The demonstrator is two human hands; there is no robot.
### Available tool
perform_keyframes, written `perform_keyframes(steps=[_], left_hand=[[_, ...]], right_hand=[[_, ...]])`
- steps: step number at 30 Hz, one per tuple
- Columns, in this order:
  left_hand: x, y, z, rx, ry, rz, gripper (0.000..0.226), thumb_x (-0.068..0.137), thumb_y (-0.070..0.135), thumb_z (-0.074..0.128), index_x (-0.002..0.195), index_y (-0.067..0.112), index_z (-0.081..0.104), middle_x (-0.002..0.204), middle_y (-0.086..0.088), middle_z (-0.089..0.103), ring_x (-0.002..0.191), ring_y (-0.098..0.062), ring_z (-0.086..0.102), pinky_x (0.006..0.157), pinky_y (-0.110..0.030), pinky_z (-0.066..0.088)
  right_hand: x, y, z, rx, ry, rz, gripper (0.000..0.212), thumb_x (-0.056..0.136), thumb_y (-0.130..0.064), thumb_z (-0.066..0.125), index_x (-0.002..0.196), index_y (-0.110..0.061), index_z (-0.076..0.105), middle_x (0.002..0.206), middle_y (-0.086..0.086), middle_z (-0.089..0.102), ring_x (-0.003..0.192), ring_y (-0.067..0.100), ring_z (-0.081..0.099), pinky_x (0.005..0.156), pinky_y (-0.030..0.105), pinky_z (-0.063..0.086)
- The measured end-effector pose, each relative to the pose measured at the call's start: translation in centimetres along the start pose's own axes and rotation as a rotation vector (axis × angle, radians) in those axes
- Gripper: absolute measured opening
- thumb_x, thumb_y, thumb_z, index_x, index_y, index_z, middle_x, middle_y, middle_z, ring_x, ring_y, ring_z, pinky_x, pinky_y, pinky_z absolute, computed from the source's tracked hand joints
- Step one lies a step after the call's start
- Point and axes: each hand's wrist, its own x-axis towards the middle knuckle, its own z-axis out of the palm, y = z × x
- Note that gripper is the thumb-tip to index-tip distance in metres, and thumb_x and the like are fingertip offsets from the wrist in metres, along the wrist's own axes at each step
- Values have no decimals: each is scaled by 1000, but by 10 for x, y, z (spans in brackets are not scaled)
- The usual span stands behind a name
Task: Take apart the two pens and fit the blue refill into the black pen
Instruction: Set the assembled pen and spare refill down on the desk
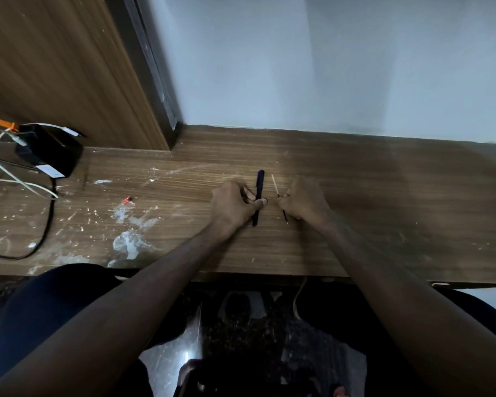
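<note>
A dark pen body (259, 187) lies lengthwise on the wooden desk (355, 210), pointing away from me. My left hand (232, 204) grips it near its middle, thumb across the barrel. Just to its right is a thin refill (276, 187), pale at the far end and dark at the near tip. My right hand (305, 200) pinches the refill around its middle and hides that part. I cannot tell the ink colour in this dim light. No second pen body is visible.
A black adapter box (50, 150) with white and black cables (17, 179) sits at the desk's far left. A small red bit (127, 199) lies among white paint smears. A wooden panel rises behind on the left, a pale wall behind the desk.
</note>
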Motion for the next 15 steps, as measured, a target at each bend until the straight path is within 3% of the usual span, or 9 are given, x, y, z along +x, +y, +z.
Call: perform_keyframes(steps=[4, 11, 15], left_hand=[[1, 0, -2, 51, 0, 29, 27, 78, 40, 91, 74, 18, 76, 62, 7, 74, 56, -4, 72, 69, -30, 66], [-4, 1, -7, 53, -80, 85, 25, 94, 36, 77, 79, 16, 78, 63, 0, 78, 56, -7, 75, 77, -30, 66], [-8, 2, -13, 79, -99, 125, 21, 96, 29, 74, 79, 16, 78, 72, 1, 80, 67, -10, 77, 83, -29, 64]], right_hand=[[-5, -2, 1, 53, -2, 0, 23, 87, -22, 80, 74, -4, 79, 72, 8, 78, 74, 22, 77, 74, 41, 66], [-9, -4, -2, 50, -22, 33, 20, 88, -29, 81, 80, -11, 76, 79, 3, 77, 80, 22, 77, 82, 46, 66], [-9, -1, -1, 39, -32, 7, 25, 89, -32, 81, 80, -9, 78, 79, 5, 78, 79, 24, 77, 81, 45, 66]])
